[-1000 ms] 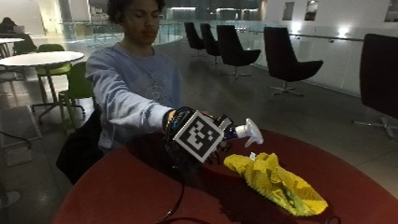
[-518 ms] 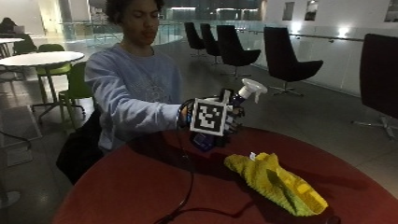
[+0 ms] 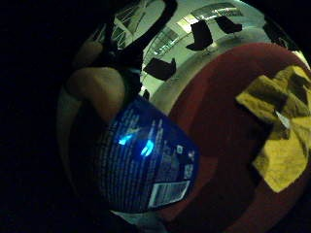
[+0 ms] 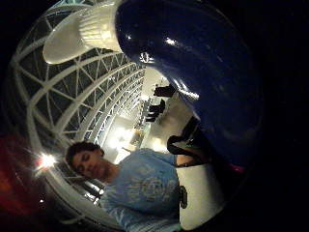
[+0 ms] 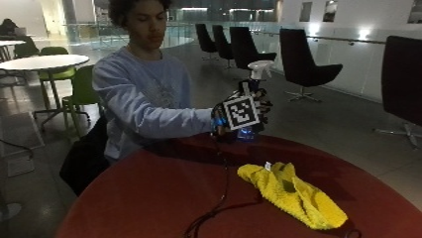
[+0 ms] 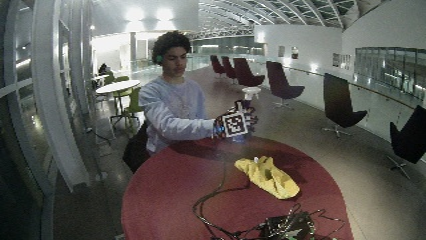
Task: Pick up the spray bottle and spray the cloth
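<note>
A person seated at the round red table [image 5: 151, 198] grasps the blue spray bottle [image 5: 252, 99] in the gloved right hand [image 5: 242, 115], fingers curled round its body; the bottle is held upright above the table's far edge; the yellow cloth [image 5: 290, 193] lies crumpled on the tabletop nearby.

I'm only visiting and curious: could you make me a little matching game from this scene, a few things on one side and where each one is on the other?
Things:
1. spray bottle
2. yellow cloth
3. gloved right hand
4. black chairs

Places:
A. lying crumpled on the red table
B. standing on the floor behind
C. held upright above the table
D. wrapped round the bottle

Pairs: 1-C, 2-A, 3-D, 4-B
</note>
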